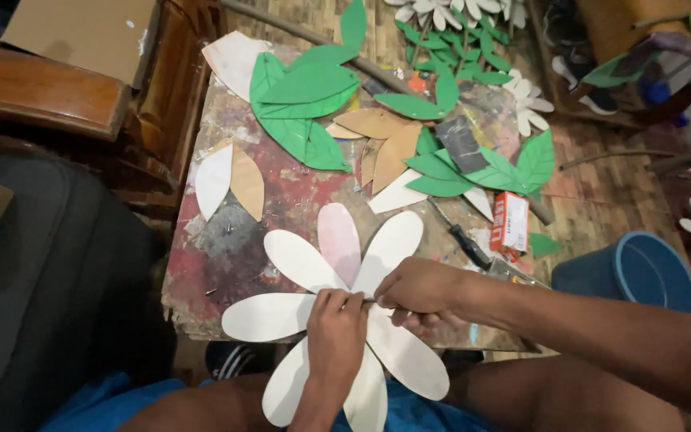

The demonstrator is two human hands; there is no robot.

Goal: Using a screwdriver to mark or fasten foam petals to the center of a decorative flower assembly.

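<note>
A large white paper flower with several long petals lies at the near edge of a paint-stained work table. Both hands meet at its centre. My left hand pinches the middle of the flower from below. My right hand comes in from the right and grips the same spot, with a thin dark tool between the fingers. The lower petals hang over the table edge above my lap.
Green paper leaves, brown leaves and a white-and-brown petal pair cover the table. A red-and-white small box and a dark-handled tool lie at right. A blue bucket stands on the floor. A wooden chair is at left.
</note>
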